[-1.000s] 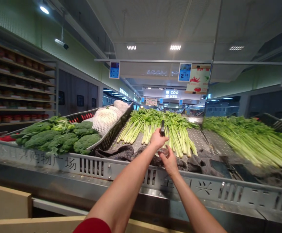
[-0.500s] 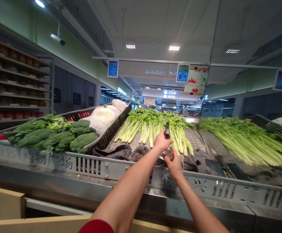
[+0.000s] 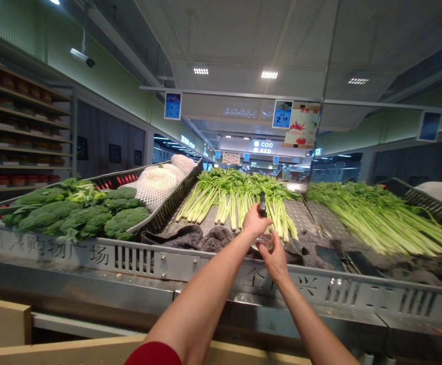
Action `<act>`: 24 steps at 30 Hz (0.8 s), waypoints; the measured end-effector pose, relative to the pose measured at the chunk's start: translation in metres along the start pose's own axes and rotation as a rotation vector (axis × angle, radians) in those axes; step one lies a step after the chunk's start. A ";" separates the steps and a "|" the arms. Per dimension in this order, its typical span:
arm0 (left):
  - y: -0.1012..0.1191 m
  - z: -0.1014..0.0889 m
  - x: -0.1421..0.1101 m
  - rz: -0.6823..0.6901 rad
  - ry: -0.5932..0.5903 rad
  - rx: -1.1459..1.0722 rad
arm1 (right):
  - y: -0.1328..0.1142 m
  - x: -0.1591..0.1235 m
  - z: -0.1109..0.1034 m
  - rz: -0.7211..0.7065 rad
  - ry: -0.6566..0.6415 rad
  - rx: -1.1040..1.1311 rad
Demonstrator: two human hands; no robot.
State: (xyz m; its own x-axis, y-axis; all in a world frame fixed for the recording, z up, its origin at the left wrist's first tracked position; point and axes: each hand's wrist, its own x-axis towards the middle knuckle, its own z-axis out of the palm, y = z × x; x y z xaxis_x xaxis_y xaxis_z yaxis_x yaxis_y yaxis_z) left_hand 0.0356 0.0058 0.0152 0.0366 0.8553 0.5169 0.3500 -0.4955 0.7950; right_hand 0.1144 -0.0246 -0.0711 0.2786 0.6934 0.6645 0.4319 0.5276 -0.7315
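Black at its upper end and clear lower down, what looks like a spray bottle is held near the centre of the frame, a little right of the middle and above the front edge of the display. The left hand grasps it high, just below the black end; most of its fingers are hidden behind the back of the hand. The right hand sits lower, thumb and fingers curled about the clear part, probably to steady the weight from below.

Just beyond lies celery, leaves toward the back and cut ends forward, perhaps so that the stalks are easy to see and pick up. Dark cloth is bunched along the near edge, maybe as padding behind the grey slotted rail. At the left, broccoli is heaped in front of produce in white foam netting, the net presumably guarding against bruises. A mirror at the right repeats the celery. In the upper middle, a blue price sign hangs above the display, likely for easy reading.
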 end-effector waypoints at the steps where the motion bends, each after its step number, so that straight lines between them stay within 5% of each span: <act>1: 0.002 0.002 -0.001 0.008 -0.009 -0.002 | 0.000 -0.001 -0.002 -0.007 0.012 -0.009; 9: 0.021 0.017 -0.012 -0.019 -0.090 0.057 | 0.013 -0.007 -0.018 0.007 0.102 -0.070; 24: 0.017 0.039 -0.013 0.056 -0.118 -0.047 | 0.023 -0.011 -0.032 -0.024 0.176 -0.094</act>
State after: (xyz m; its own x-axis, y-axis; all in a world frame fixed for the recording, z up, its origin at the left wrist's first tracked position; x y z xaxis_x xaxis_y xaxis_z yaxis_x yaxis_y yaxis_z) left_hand 0.0780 -0.0083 0.0097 0.1659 0.8365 0.5223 0.2997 -0.5473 0.7814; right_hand 0.1485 -0.0362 -0.0906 0.4092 0.5801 0.7043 0.5166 0.4890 -0.7029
